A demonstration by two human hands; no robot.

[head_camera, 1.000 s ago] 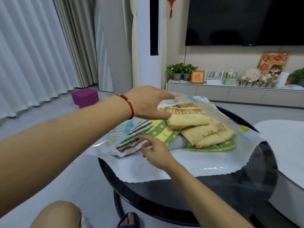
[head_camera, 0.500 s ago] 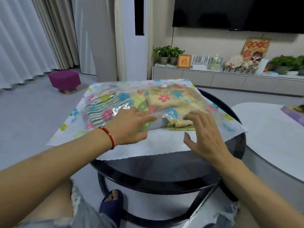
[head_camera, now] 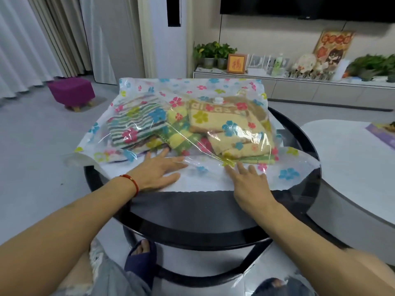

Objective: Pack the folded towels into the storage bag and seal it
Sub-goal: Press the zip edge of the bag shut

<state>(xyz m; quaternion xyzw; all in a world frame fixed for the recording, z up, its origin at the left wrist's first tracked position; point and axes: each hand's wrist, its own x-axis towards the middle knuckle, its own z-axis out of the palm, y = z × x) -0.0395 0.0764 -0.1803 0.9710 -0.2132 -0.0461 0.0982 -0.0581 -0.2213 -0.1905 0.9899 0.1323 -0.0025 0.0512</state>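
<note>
Storage bag (head_camera: pixel 213 88), clear w/ flower print, lies flat on round black table (head_camera: pixel 303 167), near edge toward person. Folded towels inside: striped towel (head_camera: pixel 136 127) at left, green/yellow checked towel (head_camera: pixel 181 135) mid, tan towels (head_camera: pixel 230 129) stacked at right. Left hand (head_camera: pixel 158 174) flat on bag's near flap, fingers straight and spread. Right hand (head_camera: pixel 250 180) likewise flat, fingertips at bag just below tan towels. Seal state unclear, prob. not closed; white valve cap (head_camera: pixel 218 100) on top
</note>
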